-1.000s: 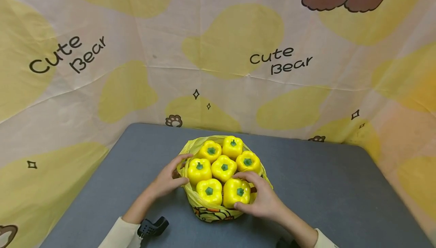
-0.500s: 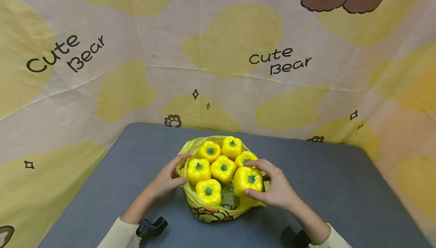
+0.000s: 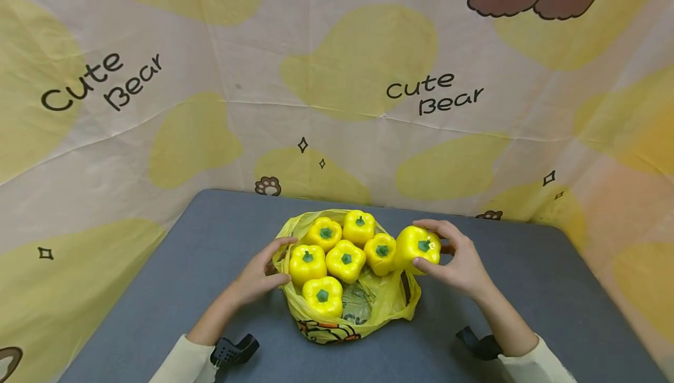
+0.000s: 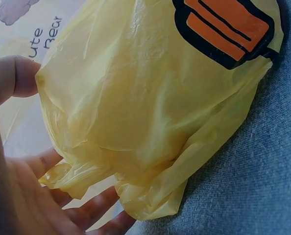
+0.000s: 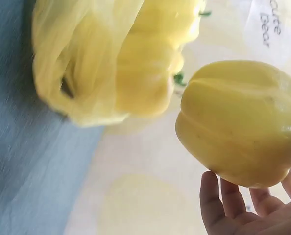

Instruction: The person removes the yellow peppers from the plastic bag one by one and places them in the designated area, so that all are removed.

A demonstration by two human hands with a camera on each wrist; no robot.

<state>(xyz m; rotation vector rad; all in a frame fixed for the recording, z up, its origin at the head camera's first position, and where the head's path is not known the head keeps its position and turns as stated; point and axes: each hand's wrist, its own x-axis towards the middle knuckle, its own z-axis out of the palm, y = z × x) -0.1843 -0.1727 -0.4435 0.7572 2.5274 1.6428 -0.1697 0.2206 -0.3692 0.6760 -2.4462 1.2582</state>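
Note:
A yellow plastic bag (image 3: 387, 307) with an orange and black print stands with its mouth wide, holding several yellow bell peppers with green stems. My right hand (image 3: 455, 257) grips one yellow bell pepper (image 3: 416, 247) between thumb and fingers, above the bag's right rim. In the right wrist view that bell pepper (image 5: 241, 122) is lifted beside the bag (image 5: 77, 58). My left hand (image 3: 263, 272) rests at the bag's left side, thumb and fingers spread. Seen from the left wrist, the thumb (image 4: 19, 76) touches the plastic and the other fingers extend behind the bunched edge.
A blue-grey table (image 3: 526, 289) lies under the bag. Behind it hangs a pale cloth (image 3: 342, 79) with yellow patches, bear drawings and lettering. Black straps (image 3: 234, 351) sit at both wrists.
My right hand has lifted the front-right bell pepper out of its spot and carried it right and back, over the bag's rim. A gap now shows the bag's bottom. My left hand stays put.

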